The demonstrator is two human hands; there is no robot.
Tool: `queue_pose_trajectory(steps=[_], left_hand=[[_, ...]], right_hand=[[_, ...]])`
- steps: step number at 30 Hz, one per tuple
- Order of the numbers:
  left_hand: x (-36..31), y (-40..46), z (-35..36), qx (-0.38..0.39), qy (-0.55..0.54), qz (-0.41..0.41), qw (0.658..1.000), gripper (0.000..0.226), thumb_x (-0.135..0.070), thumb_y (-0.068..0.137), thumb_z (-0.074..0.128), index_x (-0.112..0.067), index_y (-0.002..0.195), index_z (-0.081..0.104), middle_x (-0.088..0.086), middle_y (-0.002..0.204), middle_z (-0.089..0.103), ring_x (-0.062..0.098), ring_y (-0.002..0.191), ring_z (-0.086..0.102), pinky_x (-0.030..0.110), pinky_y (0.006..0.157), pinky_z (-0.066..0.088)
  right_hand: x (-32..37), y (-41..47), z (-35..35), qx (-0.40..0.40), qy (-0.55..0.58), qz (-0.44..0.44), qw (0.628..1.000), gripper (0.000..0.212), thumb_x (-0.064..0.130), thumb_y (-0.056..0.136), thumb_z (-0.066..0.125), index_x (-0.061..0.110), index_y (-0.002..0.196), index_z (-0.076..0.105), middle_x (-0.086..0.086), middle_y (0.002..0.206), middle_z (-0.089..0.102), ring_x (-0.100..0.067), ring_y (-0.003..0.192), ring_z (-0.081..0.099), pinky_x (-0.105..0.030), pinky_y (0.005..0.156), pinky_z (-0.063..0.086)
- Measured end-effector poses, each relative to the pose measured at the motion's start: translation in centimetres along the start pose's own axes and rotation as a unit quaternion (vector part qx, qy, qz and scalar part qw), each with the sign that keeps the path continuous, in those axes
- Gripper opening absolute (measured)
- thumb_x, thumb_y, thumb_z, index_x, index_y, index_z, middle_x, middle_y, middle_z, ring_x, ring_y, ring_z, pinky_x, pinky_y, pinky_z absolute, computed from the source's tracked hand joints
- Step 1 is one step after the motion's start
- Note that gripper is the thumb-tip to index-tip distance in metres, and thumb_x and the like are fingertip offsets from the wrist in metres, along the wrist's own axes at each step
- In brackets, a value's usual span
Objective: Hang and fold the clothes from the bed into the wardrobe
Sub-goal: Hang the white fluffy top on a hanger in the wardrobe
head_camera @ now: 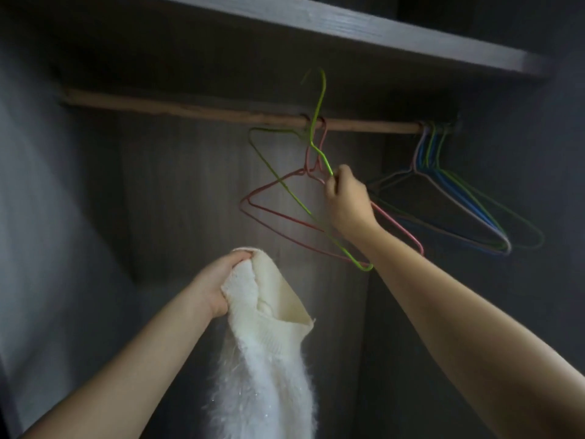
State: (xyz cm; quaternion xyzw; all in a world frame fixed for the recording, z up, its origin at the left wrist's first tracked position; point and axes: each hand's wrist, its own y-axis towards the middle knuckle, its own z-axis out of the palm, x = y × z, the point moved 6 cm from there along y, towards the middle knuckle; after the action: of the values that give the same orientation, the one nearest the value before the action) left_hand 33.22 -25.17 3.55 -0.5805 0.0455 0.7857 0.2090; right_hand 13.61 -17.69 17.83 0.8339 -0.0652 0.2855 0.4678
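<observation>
White fluffy sweater [269, 359] gripped at its ribbed collar by left hand [218, 285], fingers curled round the knit, thumb on top; body of the garment hanging straight down toward the bottom edge of view, low and centre-left inside the wardrobe opening, well below the wooden rail [196, 110]. Not on any hanger.

Right hand [348, 201] raised higher and further in, fingers closed in a pinch on the bright green wire hanger [285, 188] near its neck. Hanger tilted, hook [319, 87] pointing up above the rail and clear of it, lower corner reaching down beside the right forearm. Bottom bar crossing in front of the pink hangers [278, 229].

Pink hangers hooked over the rail near its middle, just behind the green one, one arm running behind the right wrist. Cannot tell whether the right fingers also touch the pink wire.

Bunch of hangers [459, 198] at the right end of the rail, blue, green and pale lilac, packed together and hanging level, well apart from the sweater.

Grey shelf [316, 23] across the top, above the rail. Dark grey back panel [190, 185] behind everything; dim light, slight blur at the left side.
</observation>
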Motion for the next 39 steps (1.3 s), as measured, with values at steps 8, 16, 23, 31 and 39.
queue_pose_trajectory(steps=[8,16,23,31,39], left_hand=[[7.3,-2.6,2.4,0.056,0.018,-0.076,0.995,0.038,-0.014,0.097,0.042,-0.009,0.064,0.059,0.008,0.047,0.058,0.018,0.039,0.059,0.019,0.041,0.047],[13.7,-7.5,6.4,0.049,0.052,-0.148,0.986,0.035,-0.019,0.095,0.050,-0.004,0.064,0.059,0.011,0.051,0.062,0.018,0.042,0.062,0.022,0.046,0.051],[13.6,-12.5,9.8,0.106,0.081,-0.119,0.984,0.066,-0.025,0.099,0.045,-0.010,0.037,0.065,0.006,0.050,0.064,0.015,0.044,0.063,0.025,0.045,0.052],[11.5,-14.4,9.9,0.137,0.097,-0.114,0.979,0.033,-0.026,0.093,0.052,-0.007,0.070,0.065,0.010,0.071,0.067,0.020,0.064,0.066,0.031,0.066,0.057],[9.6,-12.0,6.1,0.001,0.095,-0.090,0.991,0.034,-0.022,0.097,0.046,-0.009,0.067,0.054,0.008,0.048,0.062,0.018,0.040,0.061,0.030,0.038,0.051]], right_hand=[[-6.4,-13.7,-0.7,0.120,0.351,0.198,0.907,0.025,0.032,0.099,0.049,0.015,0.083,0.057,0.005,0.052,0.031,-0.005,0.039,0.027,-0.017,0.037,0.021],[-4.4,-17.4,-12.7,-0.042,0.566,0.200,0.799,0.043,0.036,0.099,0.041,0.011,0.067,0.055,0.009,0.043,0.018,-0.004,0.036,0.015,-0.015,0.040,0.009],[-1.8,-23.3,-14.6,0.004,0.557,0.172,0.812,0.040,0.044,0.085,0.045,0.013,0.060,0.048,0.010,0.041,0.022,-0.004,0.035,0.016,-0.016,0.039,0.010],[-2.9,-26.4,-14.4,0.112,0.481,0.183,0.850,0.044,0.044,0.091,0.046,0.013,0.060,0.047,0.007,0.044,0.022,-0.005,0.036,0.017,-0.017,0.040,0.010],[-6.4,-31.5,-13.4,0.334,0.245,0.271,0.869,0.048,0.035,0.104,0.033,0.011,0.064,0.045,0.004,0.047,0.023,-0.008,0.036,0.021,-0.015,0.039,0.019]])
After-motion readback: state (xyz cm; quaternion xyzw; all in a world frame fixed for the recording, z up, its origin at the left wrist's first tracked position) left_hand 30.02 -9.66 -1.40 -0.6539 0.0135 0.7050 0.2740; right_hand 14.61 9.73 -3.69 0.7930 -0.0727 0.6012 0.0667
